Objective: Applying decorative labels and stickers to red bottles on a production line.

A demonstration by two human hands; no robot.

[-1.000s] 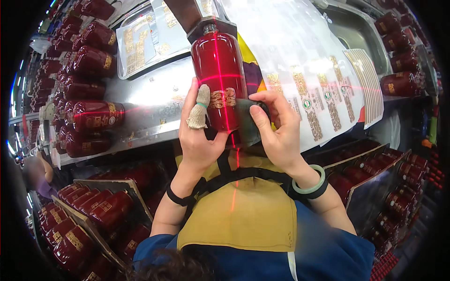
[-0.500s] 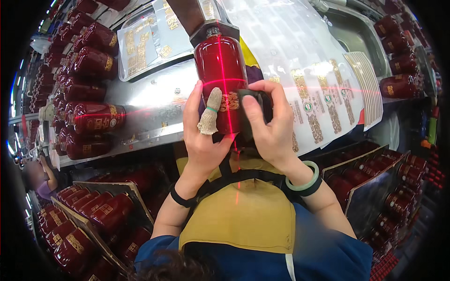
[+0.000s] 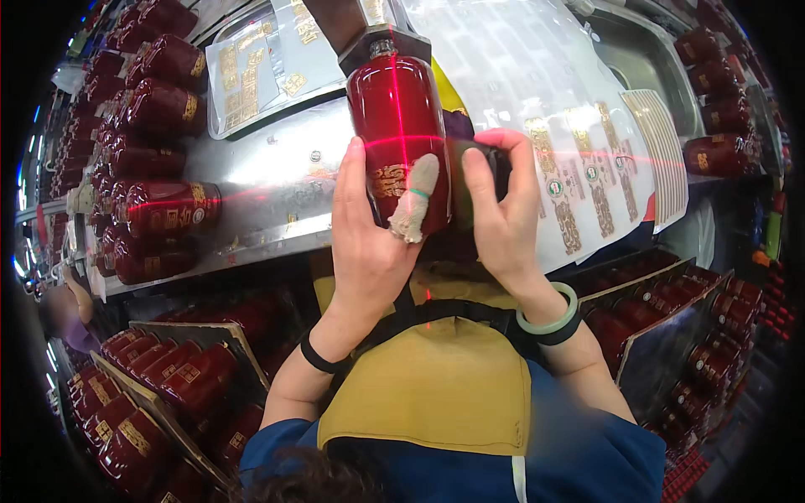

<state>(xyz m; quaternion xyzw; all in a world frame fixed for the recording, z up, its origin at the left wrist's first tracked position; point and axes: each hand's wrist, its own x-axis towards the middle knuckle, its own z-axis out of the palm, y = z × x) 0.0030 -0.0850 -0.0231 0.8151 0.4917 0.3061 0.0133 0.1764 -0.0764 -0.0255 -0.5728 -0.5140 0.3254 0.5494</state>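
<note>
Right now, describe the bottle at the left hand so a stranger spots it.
Look between the shiny metal worktop and the white sheet of decals. There, a glossy red bottle has its neck toward the view's top. Unlike the other red bottles, it has the left hand on it and two red light lines crossing on its body.

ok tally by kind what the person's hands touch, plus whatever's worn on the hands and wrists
bottle: 1
dark pad: 1
finger cot: 1
black bands: 2
green bangle: 1
total: 6
</note>
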